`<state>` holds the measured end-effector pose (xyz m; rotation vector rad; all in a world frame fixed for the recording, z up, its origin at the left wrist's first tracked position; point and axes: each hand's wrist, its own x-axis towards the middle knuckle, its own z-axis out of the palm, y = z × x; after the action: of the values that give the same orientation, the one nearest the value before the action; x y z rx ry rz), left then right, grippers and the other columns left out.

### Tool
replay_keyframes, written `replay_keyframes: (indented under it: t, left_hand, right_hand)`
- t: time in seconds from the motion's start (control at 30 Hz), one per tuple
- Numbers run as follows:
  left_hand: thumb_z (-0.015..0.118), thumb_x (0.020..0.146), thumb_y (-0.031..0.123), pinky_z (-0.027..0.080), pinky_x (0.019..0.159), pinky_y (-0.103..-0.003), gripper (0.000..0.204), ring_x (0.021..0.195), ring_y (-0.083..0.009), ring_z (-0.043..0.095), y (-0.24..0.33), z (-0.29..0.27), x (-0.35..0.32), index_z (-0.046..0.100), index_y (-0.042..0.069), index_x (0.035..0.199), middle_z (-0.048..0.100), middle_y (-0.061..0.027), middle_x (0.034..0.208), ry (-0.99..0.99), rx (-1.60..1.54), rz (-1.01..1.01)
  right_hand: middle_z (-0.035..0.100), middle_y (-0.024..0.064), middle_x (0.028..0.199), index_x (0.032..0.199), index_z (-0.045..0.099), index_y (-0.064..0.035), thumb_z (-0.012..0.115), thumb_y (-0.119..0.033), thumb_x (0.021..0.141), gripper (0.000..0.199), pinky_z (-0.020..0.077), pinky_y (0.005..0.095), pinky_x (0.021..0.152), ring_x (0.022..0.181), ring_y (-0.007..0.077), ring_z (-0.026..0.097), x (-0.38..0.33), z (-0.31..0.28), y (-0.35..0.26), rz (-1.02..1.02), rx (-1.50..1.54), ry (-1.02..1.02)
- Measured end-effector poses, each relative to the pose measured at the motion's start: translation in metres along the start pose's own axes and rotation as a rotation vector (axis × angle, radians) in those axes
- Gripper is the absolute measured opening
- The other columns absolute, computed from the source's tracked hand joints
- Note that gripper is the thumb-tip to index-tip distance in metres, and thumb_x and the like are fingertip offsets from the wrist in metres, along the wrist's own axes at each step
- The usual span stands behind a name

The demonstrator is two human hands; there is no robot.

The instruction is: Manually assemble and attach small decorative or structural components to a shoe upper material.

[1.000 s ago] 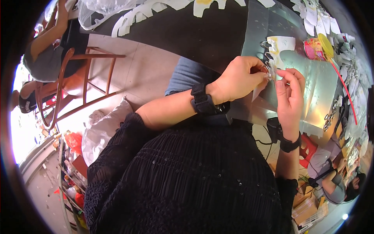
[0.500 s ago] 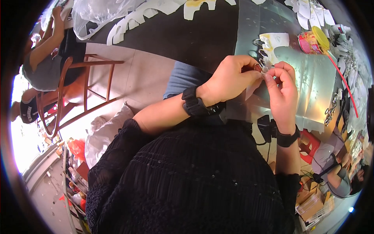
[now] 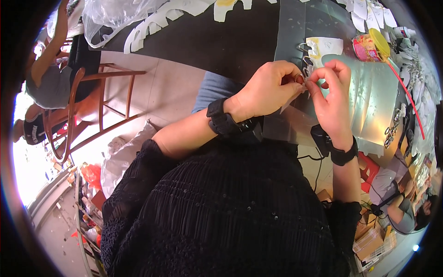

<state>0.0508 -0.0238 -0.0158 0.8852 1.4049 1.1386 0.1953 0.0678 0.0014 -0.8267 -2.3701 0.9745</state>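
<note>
Tabletop (image 3: 221, 44), dark and bounded by a sloping lower edge, is spread across the upper middle, with room left between white cut strips (image 3: 154, 25) and the left hand (image 3: 267, 90). Right of centre, a small metal ring (image 3: 299, 77), partly hidden, is pinched by that hand; just beside it the right hand (image 3: 335, 101) is narrowed, its hold impossible to tell, its fingers more arched than half a second earlier.

Small ring (image 3: 299, 76) in left hand (image 3: 270, 90): part hidden by fingers. Tiny bit (image 3: 306, 83) by right hand (image 3: 331, 94): too small to tell what. Clear plastic bag (image 3: 108, 21): cut off by top edge. Blue jeans leg (image 3: 214, 92): part hidden by table (image 3: 230, 46) and left arm. Black top (image 3: 217, 221): cut off by bottom edge. Metal bits (image 3: 393, 129) at right: too small to count.
</note>
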Motion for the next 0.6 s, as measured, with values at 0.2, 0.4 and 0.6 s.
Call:
replay_keyframes:
  t: [0.2, 0.4, 0.6]
  left_hand:
    - [0.061, 0.083, 0.006, 0.046, 0.069, -0.023, 0.013, 0.074, -0.0084, 0.056, 0.004, -0.011, 0.003, 0.061, -0.004, 0.091, 0.063, -0.0053, 0.081, -0.103, 0.065, 0.04]
    - [0.062, 0.079, 0.01, 0.046, 0.068, -0.024, 0.016, 0.072, -0.0094, 0.059, 0.023, -0.03, 0.012, 0.062, -0.003, 0.088, 0.064, -0.0056, 0.075, -0.261, 0.244, 0.068]
    - [0.063, 0.078, 0.007, 0.047, 0.069, -0.024, 0.019, 0.072, -0.0092, 0.059, 0.037, -0.044, 0.022, 0.059, -0.003, 0.094, 0.064, -0.0059, 0.076, -0.248, 0.188, 0.185]
  right_hand:
    - [0.041, 0.0098, 0.117, 0.09, 0.054, -0.008, 0.065, 0.008, 0.07, 0.028, 0.0393, 0.0357, 0.086, 0.106, 0.0246, 0.045, 0.008, -0.004, -0.007, -0.077, -0.006, -0.06]
    - [0.047, 0.0109, 0.119, 0.089, 0.054, -0.0052, 0.063, -0.001, 0.073, 0.019, 0.0332, 0.0383, 0.094, 0.115, 0.0286, 0.042, 0.017, -0.018, -0.006, -0.269, -0.241, -0.212]
    - [0.057, 0.0072, 0.089, 0.087, 0.052, -0.0015, 0.057, -0.004, 0.083, 0.007, 0.0418, 0.0287, 0.073, 0.084, 0.0174, 0.052, 0.016, -0.014, -0.013, 0.159, 0.248, -0.281]
